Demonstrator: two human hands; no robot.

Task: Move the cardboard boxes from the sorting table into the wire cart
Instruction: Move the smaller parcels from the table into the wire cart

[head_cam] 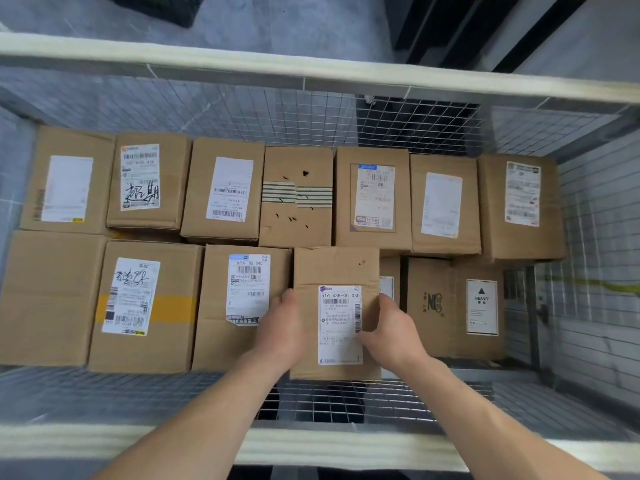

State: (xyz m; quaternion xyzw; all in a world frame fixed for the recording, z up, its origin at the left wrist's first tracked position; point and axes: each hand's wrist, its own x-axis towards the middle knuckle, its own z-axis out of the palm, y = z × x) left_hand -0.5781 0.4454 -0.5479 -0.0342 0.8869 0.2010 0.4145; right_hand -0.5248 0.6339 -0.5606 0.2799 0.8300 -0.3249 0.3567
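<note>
Just past the cart's near rail (346, 448), both hands grip one box (332, 268) from either side. The left hand (280, 327) has its fingers (289, 296) curled against the left face, and the right hand (391, 327) lays its thumb on the label and wraps the right edge. This two-sided hold likely keeps the box level as it goes into the front row's gap, between the barcode-labelled box (242, 341) and the heavy-marked box (478, 344). Behind, a full back row (298, 230) sits tight against the far mesh wall (311, 116), so packing seems to run back to front.
</note>
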